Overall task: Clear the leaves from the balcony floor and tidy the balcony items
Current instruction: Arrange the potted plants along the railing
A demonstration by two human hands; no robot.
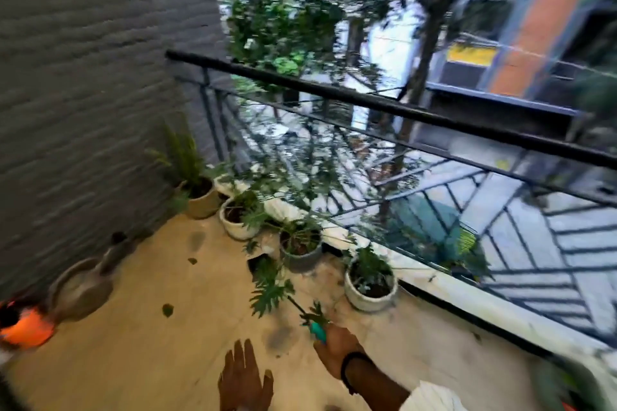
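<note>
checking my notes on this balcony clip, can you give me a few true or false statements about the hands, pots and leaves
1. The right hand grips a teal-handled tool with green sprigs at its tip. True.
2. The left hand holds a fallen leaf. False: it is open, fingers spread, holding nothing.
3. Loose leaves lie on the balcony floor. True.
4. The potted plants stand along the grey wall. False: they line the railing side.
5. The watering can sits by the wall. True.
</note>
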